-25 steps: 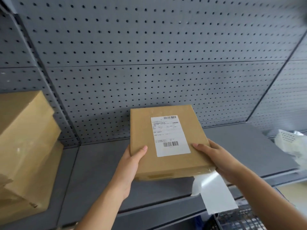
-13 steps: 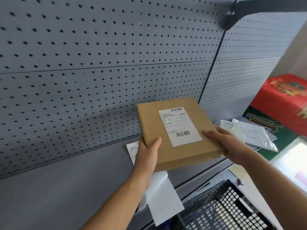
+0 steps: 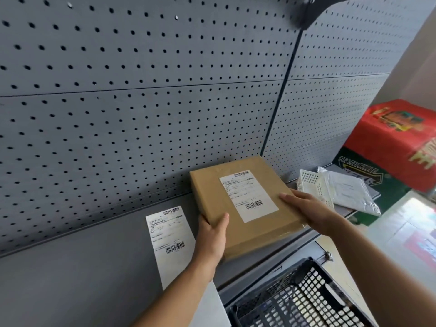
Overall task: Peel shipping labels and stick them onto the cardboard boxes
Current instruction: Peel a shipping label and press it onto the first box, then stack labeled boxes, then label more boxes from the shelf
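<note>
Box (image 3: pixel 245 204), flat brown cardboard, white barcoded label (image 3: pixel 249 195) stuck on top

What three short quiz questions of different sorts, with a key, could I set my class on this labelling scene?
1. True or false: the cardboard box already carries a shipping label.
2. Which hand grips the box's near left corner?
A. left hand
B. right hand
3. Fill in: the loose label sheet lies on the grey ____, left of the box.

Key
1. True.
2. A; the right hand rests on the box's right edge.
3. Shelf.
</note>
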